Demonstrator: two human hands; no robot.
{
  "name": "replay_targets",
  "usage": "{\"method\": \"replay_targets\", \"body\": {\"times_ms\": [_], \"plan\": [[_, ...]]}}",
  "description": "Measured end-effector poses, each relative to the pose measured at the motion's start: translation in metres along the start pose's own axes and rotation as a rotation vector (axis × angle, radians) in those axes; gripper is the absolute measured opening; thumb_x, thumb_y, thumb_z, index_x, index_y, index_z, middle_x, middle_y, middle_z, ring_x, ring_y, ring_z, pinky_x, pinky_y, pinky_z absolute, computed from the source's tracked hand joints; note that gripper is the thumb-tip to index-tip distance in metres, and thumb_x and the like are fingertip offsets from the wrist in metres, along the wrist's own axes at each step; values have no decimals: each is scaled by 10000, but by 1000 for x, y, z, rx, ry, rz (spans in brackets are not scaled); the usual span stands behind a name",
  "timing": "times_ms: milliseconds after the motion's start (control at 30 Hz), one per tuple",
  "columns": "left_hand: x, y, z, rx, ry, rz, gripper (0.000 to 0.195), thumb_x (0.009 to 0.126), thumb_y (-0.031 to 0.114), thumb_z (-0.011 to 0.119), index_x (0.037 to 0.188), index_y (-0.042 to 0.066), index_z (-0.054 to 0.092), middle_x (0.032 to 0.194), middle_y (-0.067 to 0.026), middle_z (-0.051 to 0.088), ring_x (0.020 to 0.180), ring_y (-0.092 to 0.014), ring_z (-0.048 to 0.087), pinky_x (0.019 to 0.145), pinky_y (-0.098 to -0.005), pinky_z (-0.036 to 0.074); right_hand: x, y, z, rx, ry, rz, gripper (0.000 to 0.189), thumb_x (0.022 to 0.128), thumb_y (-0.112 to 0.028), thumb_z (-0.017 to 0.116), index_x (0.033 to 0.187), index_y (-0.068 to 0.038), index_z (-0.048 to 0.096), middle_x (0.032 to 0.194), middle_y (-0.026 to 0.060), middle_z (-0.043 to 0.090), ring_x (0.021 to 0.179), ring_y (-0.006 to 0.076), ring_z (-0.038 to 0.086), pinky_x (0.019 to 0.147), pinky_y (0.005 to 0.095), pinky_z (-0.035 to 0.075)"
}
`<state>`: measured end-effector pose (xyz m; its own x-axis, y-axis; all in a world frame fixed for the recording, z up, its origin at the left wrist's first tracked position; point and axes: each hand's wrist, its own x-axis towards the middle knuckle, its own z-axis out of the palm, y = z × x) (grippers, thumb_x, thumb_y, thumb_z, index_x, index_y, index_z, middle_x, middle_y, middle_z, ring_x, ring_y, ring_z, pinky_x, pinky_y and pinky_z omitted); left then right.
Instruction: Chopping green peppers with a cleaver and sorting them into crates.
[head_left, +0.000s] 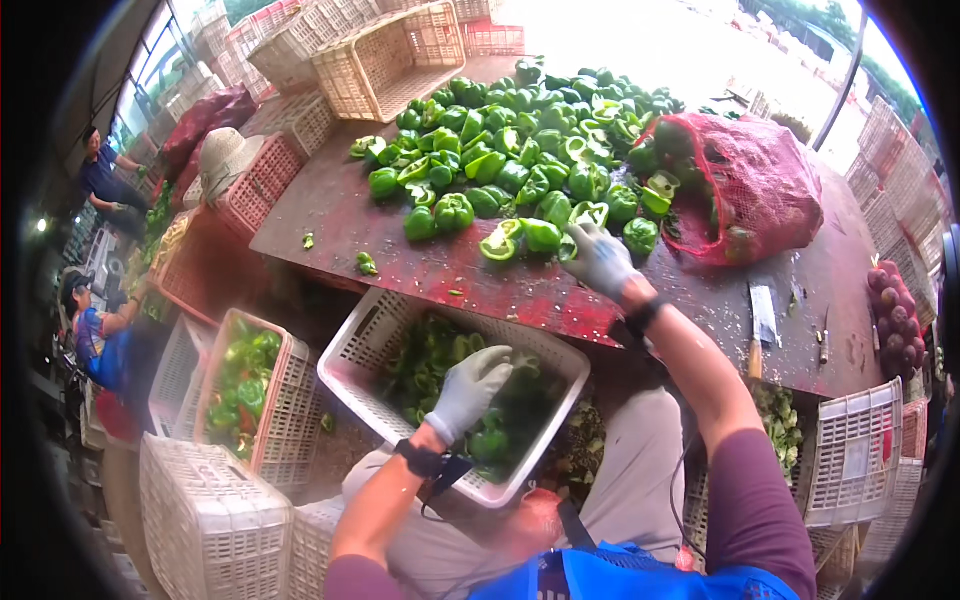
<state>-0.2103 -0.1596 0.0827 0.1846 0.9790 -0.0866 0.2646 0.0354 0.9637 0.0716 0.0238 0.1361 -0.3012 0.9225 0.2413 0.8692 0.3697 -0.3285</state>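
My left hand (471, 391), in a pale glove, hovers over a white plastic crate (352, 397) that holds green pepper pieces (489, 442). Its fingers are slightly curled and no pepper shows in them. At the table's near edge, my gloved right hand (602, 259) reaches to the heap of green bell peppers (517, 176), many cut open. Its fingertips are at a pepper piece (568, 247); whether they grip it is unclear. Cut halves (501, 240) lie just left of that hand, and a whole green pepper (640, 236) sits to its right.
A red mesh sack (772, 195) with peppers lies on the table (315, 217). A cleaver (762, 319) and a small knife (825, 345) rest at the right. Crates (217, 517) stand at the left, one holding peppers (244, 390). Two people (112, 180) work at far left.
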Motion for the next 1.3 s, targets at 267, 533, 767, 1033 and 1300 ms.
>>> {"method": "replay_targets", "body": {"times_ms": [267,533,767,1033,1300], "plan": [[-23,-12,-31,-590,16,-289,551,1069,351,565,1514,49,443,1325,-137,623,1019,-201,701,775,-283,558,42,0,95,-178,188,53,280,822,-99,680,1096,-135,633,1105,171,646,1023,356,667,767,456,560],[-13,23,-12,-931,-21,-69,593,1038,347,619,1541,119,401,1358,-75,587,1054,-221,684,875,-335,566,-97,-137,43,-69,393,-421,210,808,-127,667,1002,-121,585,1064,101,603,896,301,626,741,439,502],[-45,27,-8,-548,112,6,419,1019,294,656,1367,75,579,1200,-32,663,1001,-120,650,857,-284,549,-165,-176,14,335,29,-335,421,786,-154,741,1168,-77,583,1171,169,588,1043,393,627,851,486,538],[-123,67,17,-235,50,147,439,1015,369,676,1291,30,638,1105,-46,696,970,-121,634,844,-301,536,-226,-175,-69,405,-70,-490,686,868,-195,720,1497,-127,455,1145,224,599,987,421,656,839,488,546],[-160,101,24,88,-13,178,453,1030,406,638,1280,28,654,1082,-57,708,972,-126,631,859,-318,517,-269,-193,-89,259,97,-522,559,853,-188,700,1338,7,503,1032,197,631,948,387,683,783,472,558]]}}
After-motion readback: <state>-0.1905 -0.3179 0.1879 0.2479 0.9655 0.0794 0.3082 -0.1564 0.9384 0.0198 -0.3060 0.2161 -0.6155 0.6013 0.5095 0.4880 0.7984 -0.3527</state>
